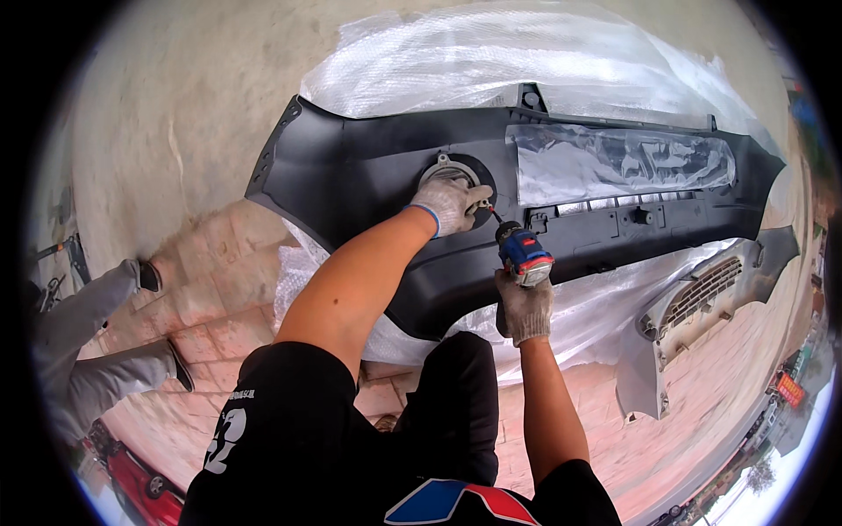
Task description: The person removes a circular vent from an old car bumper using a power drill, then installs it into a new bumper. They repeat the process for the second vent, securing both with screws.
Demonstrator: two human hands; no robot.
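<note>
A large black car bumper (368, 206) lies on bubble wrap in front of me, its inner side facing up. My left hand (452, 200), in a pale knit glove, is closed over a round fog lamp (449, 165) seated in the bumper's round opening. Its fingertips reach the lamp's right edge beside the driver bit. My right hand (526, 309), gloved too, grips a blue and red cordless drill (524, 254) from below. The drill's bit points up and left toward the lamp's edge, close to my left fingertips. Whether a screw sits at the tip is too small to tell.
Clear plastic film (614, 162) covers the bumper's grille area. Bubble wrap (517, 53) spreads beneath and beyond it. Another bumper (702, 302), grey with a grille, lies at the right. A person in grey trousers (123, 377) stands at the left. A red car (140, 482) is at lower left.
</note>
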